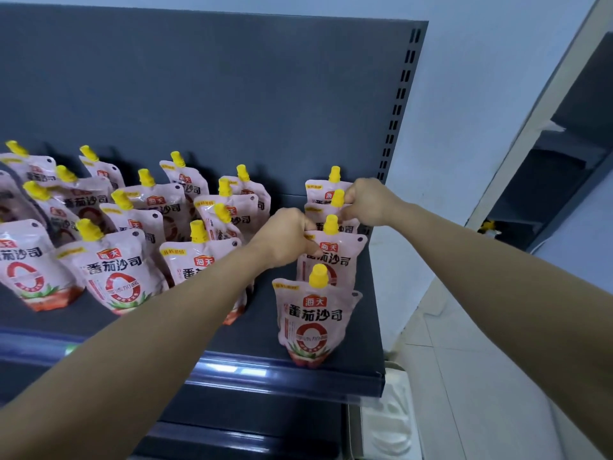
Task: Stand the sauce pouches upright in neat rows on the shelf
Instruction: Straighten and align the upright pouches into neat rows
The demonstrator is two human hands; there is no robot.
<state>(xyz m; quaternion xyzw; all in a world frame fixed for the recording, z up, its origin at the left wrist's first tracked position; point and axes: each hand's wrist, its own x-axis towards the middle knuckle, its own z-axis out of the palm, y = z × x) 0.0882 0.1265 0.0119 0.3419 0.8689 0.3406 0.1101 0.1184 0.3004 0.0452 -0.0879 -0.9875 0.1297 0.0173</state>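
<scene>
At the right end of the shelf (262, 330), our row of four sauce pouches runs straight away from us, each one upright with its yellow cap on top. Our left hand (285, 240) grips the top left corner of the second pouch (335, 257) from the front. Our right hand (368, 202), reaching further in, pinches the top of the third pouch (316, 214) beside its cap. The front pouch (315, 320) stands free, nearest us. Across a gap to the left, the other pouches (122, 270) lean in looser rows.
</scene>
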